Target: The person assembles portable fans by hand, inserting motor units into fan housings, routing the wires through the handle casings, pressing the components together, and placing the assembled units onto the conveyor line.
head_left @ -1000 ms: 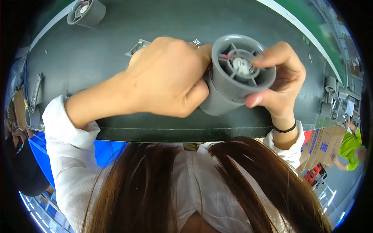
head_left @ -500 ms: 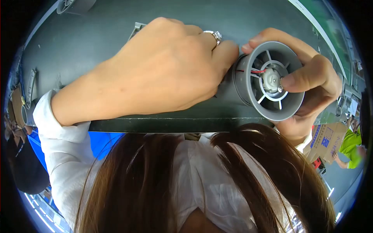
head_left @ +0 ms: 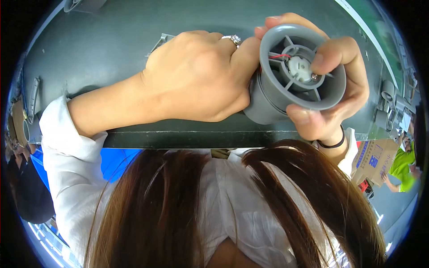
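My right hand grips a grey cylindrical fan housing with a flared round rim, tilted toward me. Inside, spokes hold a white motor in a central ring, and a red wire runs out to the left. The right fingertip presses on the motor's edge beside a small shiny metal spot. My left hand, back up and with a ring on one finger, is closed against the housing's left side. Its fingertips and whatever they hold are hidden. Behind that hand a small grey bracket-like piece shows in part.
The dark green tabletop ends at a front edge close to my body. Another grey housing stands at the far left. A slim tool lies at the left edge. Grey parts, a cardboard box and a person in green appear right.
The housing has moved left and away from me, and tilted so more of its side shows. My right hand went with it; my left hand shifted slightly left.
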`<state>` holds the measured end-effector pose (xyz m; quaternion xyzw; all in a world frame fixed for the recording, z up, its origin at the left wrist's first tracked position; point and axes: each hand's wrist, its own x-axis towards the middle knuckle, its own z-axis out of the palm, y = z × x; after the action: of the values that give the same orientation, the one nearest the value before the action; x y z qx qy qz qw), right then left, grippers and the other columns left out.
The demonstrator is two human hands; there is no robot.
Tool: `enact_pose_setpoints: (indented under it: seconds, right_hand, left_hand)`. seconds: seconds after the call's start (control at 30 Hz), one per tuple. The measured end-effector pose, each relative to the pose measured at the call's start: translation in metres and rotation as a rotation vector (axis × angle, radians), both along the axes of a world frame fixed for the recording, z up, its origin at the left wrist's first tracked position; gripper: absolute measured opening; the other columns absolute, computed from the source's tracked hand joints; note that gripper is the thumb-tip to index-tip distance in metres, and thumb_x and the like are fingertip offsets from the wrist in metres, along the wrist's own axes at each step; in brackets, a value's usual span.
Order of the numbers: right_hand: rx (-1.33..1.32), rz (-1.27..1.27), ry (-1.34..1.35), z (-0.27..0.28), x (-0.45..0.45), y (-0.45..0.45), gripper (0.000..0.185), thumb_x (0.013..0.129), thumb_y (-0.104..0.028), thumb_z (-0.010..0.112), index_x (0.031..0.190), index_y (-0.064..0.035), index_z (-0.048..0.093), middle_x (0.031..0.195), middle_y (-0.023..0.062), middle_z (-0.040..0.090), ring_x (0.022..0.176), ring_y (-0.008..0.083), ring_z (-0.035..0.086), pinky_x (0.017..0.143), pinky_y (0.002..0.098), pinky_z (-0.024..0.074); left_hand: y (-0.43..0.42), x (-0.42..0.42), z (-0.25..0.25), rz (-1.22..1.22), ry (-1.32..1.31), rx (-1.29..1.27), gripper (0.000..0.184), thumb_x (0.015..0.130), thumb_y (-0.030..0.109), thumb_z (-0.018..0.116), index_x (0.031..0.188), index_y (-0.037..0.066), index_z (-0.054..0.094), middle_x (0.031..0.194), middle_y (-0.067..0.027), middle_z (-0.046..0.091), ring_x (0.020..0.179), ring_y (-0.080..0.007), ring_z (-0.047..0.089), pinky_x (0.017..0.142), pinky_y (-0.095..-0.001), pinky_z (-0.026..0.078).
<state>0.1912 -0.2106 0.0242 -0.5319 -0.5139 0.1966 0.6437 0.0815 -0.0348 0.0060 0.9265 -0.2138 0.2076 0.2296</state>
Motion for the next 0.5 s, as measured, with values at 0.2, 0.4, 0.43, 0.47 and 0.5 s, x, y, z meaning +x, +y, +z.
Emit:
enact_pose_setpoints:
  seconds: [0.2, 0.4, 0.43, 0.47, 0.5]
  right_hand:
    - [-0.033, 0.261, 0.151, 0.003, 0.018, -0.004, 0.055, 0.061, -0.016, 0.089, 0.098, -0.0062, 0.049, 0.123, 0.0459, 0.039, 0.112, 0.05, 0.053, 0.093, 0.0534, 0.0473]
    - [-0.123, 0.486, -0.022, 0.019, 0.03, -0.007, 0.054, 0.063, -0.01, 0.086, 0.105, -0.0066, 0.053, 0.124, 0.0455, 0.037, 0.113, 0.048, 0.053, 0.092, 0.0488, 0.049]
    - [-0.119, 0.46, -0.02, 0.019, 0.026, -0.006, 0.051, 0.063, -0.01, 0.085, 0.102, -0.0076, 0.053, 0.12, 0.0449, 0.041, 0.107, 0.0467, 0.057, 0.093, 0.0495, 0.0484]
    - [-0.116, 0.435, -0.019, 0.018, 0.022, -0.006, 0.048, 0.064, -0.009, 0.085, 0.1, -0.0087, 0.054, 0.116, 0.0444, 0.045, 0.102, 0.0453, 0.06, 0.093, 0.0501, 0.0479]
    - [-0.108, 0.401, -0.024, 0.018, 0.018, -0.006, 0.046, 0.064, -0.01, 0.085, 0.098, -0.0094, 0.054, 0.114, 0.0438, 0.047, 0.098, 0.0446, 0.062, 0.094, 0.0523, 0.0465]
  left_hand:
    - [0.004, -0.004, 0.006, -0.045, 0.138, 0.021, 0.026, 0.073, 0.019, 0.064, 0.089, 0.0, 0.057, 0.075, -0.0131, 0.056, 0.056, -0.0333, 0.055, 0.05, -0.0412, 0.045]
    - [0.004, -0.003, 0.012, -0.095, 0.225, -0.039, 0.029, 0.074, 0.02, 0.064, 0.092, -0.001, 0.055, 0.075, -0.0156, 0.057, 0.059, -0.036, 0.055, 0.052, -0.0431, 0.044]
    - [0.004, -0.004, 0.013, -0.104, 0.253, -0.056, 0.029, 0.075, 0.02, 0.064, 0.092, -0.001, 0.055, 0.076, -0.0161, 0.057, 0.06, -0.0367, 0.055, 0.052, -0.0433, 0.044]
    - [0.005, -0.003, 0.014, -0.113, 0.281, -0.072, 0.03, 0.075, 0.021, 0.064, 0.093, -0.002, 0.055, 0.076, -0.0166, 0.058, 0.061, -0.0375, 0.055, 0.053, -0.0434, 0.045]
    - [0.005, -0.003, 0.015, -0.122, 0.308, -0.088, 0.03, 0.076, 0.021, 0.064, 0.093, -0.002, 0.054, 0.076, -0.0171, 0.058, 0.062, -0.0382, 0.055, 0.054, -0.0435, 0.045]
